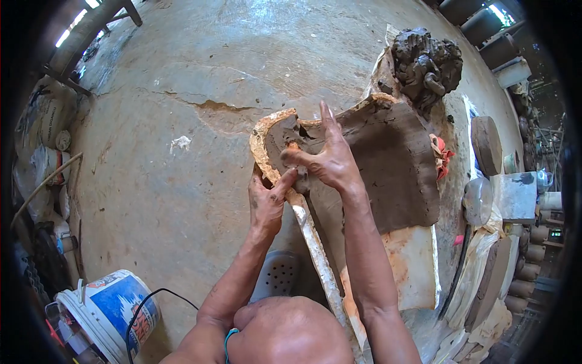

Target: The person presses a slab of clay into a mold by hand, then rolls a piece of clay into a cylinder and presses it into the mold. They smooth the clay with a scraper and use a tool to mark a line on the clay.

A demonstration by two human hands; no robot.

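Note:
A pale, orange-stained mould, which looks like plaster, has a curved rim (pixel 262 136) and a long straight edge running down towards me. Dark wet clay (pixel 391 161) lines its curved end and spreads as a thick sheet to the right. My left hand (pixel 267 203) grips the mould's left rim, thumb on the inner side and fingers partly hidden behind. Above the curved end, my right hand (pixel 332 159) is spread, its thumb at the clay and its index finger pointing up. Nothing shows held in it.
A large lump of clay (pixel 427 67) lies beyond the sheet, with a red cloth (pixel 442 158) nearby. Round discs (pixel 487 145) and a metal box (pixel 514 195) stand at right. A white-and-blue bucket (pixel 115 309) with a black cable is at lower left on the cracked concrete floor (pixel 163 176).

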